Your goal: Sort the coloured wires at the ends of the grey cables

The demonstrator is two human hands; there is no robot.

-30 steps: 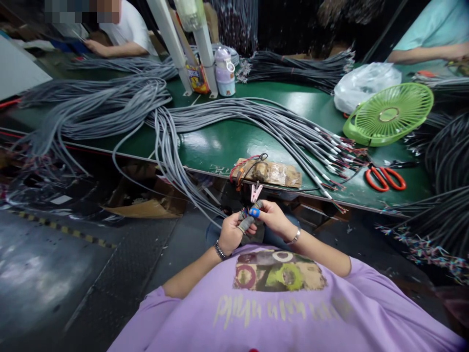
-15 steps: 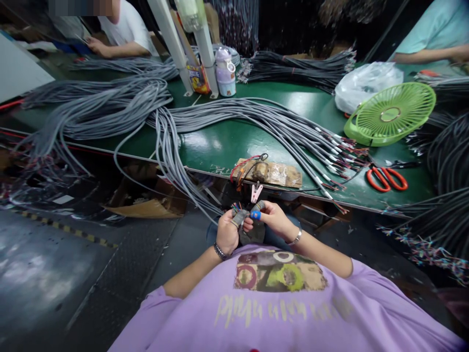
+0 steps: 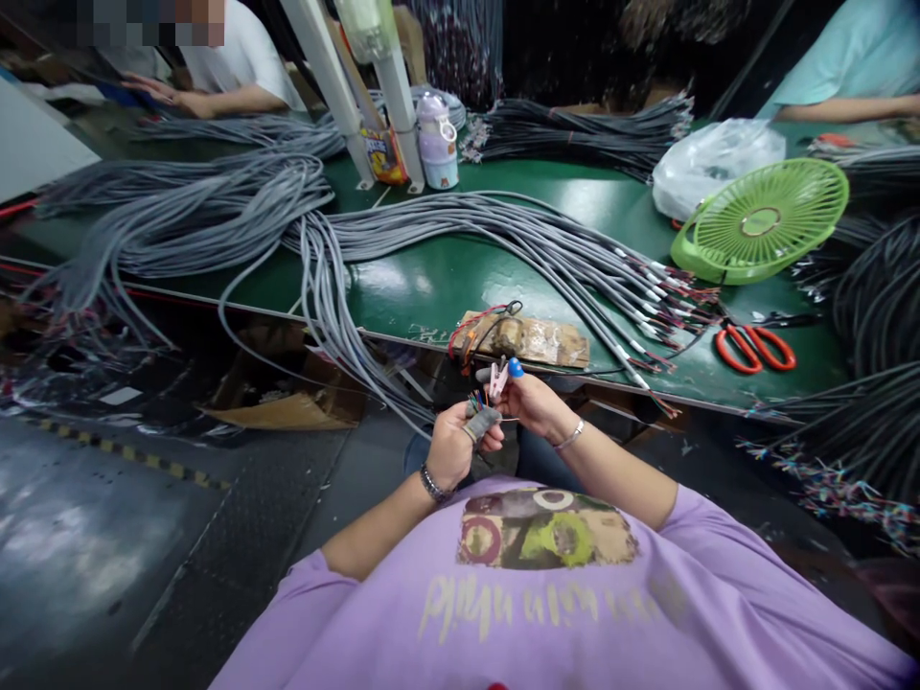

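Observation:
My left hand is closed around the end of a grey cable, just off the table's front edge. A fan of thin coloured wires sticks up from its grip. Grey covering wraps some of its fingers. My right hand is closed at a small pink clip, its blue-capped thumb on the far side of the clip. The clip stands beside a taped wooden block with red and black leads. How the fingers press the clip is partly hidden.
Grey cables lie across the green table, stripped ends to the right. Red-handled scissors, a green fan, a plastic bag and a purple bottle stand there. Dark cables hang at right. Two people sit across.
My right hand has moved away from my left hand, up to the pink clip, and taken hold of it. My left hand keeps the cable end. The view shifted slightly.

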